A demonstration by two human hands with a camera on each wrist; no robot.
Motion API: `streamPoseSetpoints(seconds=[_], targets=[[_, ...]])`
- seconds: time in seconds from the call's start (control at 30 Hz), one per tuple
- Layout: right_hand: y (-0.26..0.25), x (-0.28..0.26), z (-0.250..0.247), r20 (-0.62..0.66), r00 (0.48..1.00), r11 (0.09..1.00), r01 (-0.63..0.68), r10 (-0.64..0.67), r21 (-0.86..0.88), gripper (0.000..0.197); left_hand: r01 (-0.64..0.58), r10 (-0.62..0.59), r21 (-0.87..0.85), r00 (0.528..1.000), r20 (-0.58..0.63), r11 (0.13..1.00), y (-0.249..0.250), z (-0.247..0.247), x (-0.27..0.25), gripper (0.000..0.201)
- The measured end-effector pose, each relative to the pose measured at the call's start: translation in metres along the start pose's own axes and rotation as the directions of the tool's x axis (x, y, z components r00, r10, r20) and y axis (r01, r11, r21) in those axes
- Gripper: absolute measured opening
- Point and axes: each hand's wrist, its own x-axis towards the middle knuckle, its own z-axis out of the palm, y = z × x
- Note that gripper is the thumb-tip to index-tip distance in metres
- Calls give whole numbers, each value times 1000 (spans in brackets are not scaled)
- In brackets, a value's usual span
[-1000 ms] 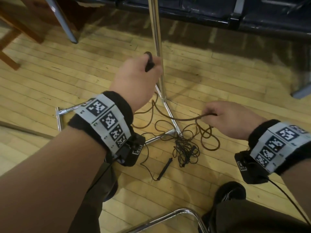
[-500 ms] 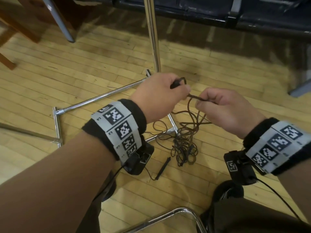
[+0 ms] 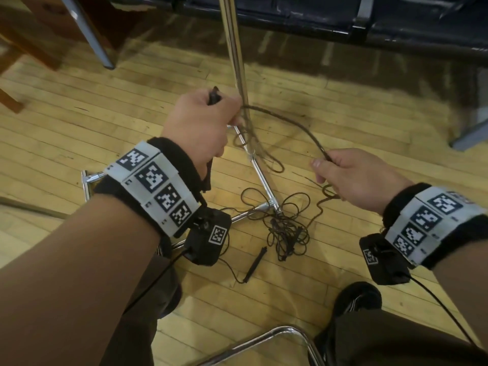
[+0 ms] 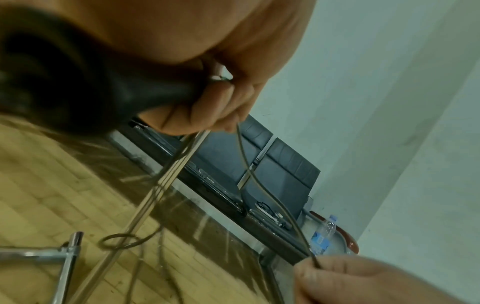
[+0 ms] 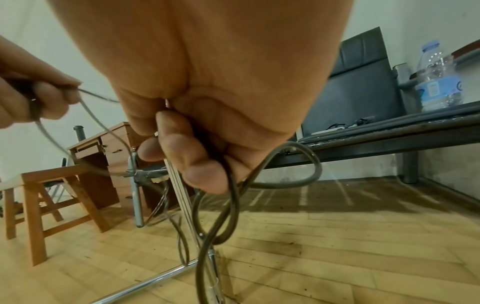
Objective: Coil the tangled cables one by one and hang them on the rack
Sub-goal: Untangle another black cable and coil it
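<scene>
Since half a second ago, both hands have drawn apart, stretching one brown cable (image 3: 295, 122) between them above the rack (image 3: 260, 178) base. Left hand (image 3: 203, 122) fingers grip its plug end; right hand (image 3: 353, 175) fingers pinch the strand. One black tangle (image 3: 286, 231) lies on the floor (image 3: 343, 107).

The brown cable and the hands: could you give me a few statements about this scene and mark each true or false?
1. Both hands hold the brown cable. True: the left hand grips loops of it, the right hand pinches it further along.
2. A tangle of thin black cable lies on the floor. True.
3. The brown cable is already hung on the rack. False: it is between the hands.
4. The floor is grey carpet. False: it is wood.
5. The water bottle lies on the floor. False: it stands upright, raised off the floor.
</scene>
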Motion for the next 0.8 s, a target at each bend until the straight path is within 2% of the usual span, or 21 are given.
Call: streamPoseSetpoints(seconds=[0.1, 0.2, 0.3, 0.4, 0.47, 0.6, 0.8], targets=[[-6, -1, 1, 0, 1000, 999, 31, -31, 9, 41, -54, 59, 126, 998, -33, 991, -1, 5, -4, 10], [-15, -3, 3, 42, 997, 997, 69, -67, -28, 33, -144, 153, 194, 988, -34, 970, 2, 7, -8, 10], [-21, -5, 6, 59, 990, 992, 126, -125, -18, 27, -203, 171, 208, 972, 163, 957, 3, 11, -16, 13], [-26, -6, 6, -8, 982, 979, 189, -189, 79, 24, -341, 171, 371, 891, 421, 864, -2, 20, -25, 15], [-26, -6, 5, -44, 975, 969, 221, -217, 112, 23, -373, 127, 436, 858, 497, 819, -3, 25, -28, 14], [-24, -8, 6, -21, 971, 963, 239, -238, 125, 21, -346, 106, 432, 866, 488, 833, -5, 29, -25, 10], [-25, -9, 4, 1, 976, 964, 216, -219, 155, 26, -351, 196, 408, 906, 375, 843, -6, 32, -20, 17]])
